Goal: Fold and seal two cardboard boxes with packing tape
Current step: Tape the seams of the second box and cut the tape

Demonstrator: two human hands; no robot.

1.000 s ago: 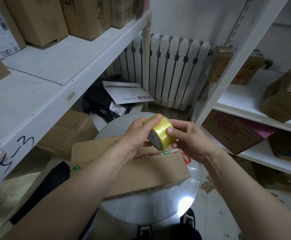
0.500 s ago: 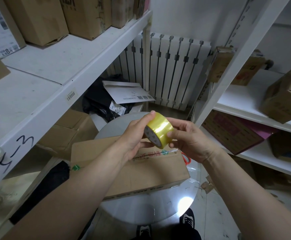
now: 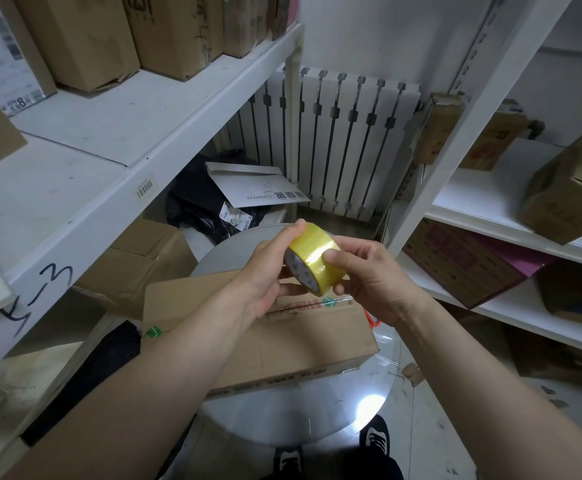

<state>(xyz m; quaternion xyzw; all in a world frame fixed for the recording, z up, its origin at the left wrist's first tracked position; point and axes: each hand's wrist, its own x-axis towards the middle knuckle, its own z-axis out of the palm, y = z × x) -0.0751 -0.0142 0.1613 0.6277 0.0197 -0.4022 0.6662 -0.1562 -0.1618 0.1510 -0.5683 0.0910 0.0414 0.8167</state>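
Note:
A yellow roll of packing tape is held in the air between both hands, above a flat brown cardboard box that lies on a round glass table. My left hand grips the roll from the left, thumb on its upper rim. My right hand holds it from the right, thumb pressed on the tape's outer face. An orange-red object, perhaps scissors handles, shows at the box's right edge.
White shelving with cardboard boxes runs along the left; another shelf unit with boxes stands on the right. A white radiator is at the back, with black bags and a white mailer before it. A box sits under the left shelf.
The tape roll has turned a little between my hands and my right thumb has shifted on its outer face. The box on the table has not moved.

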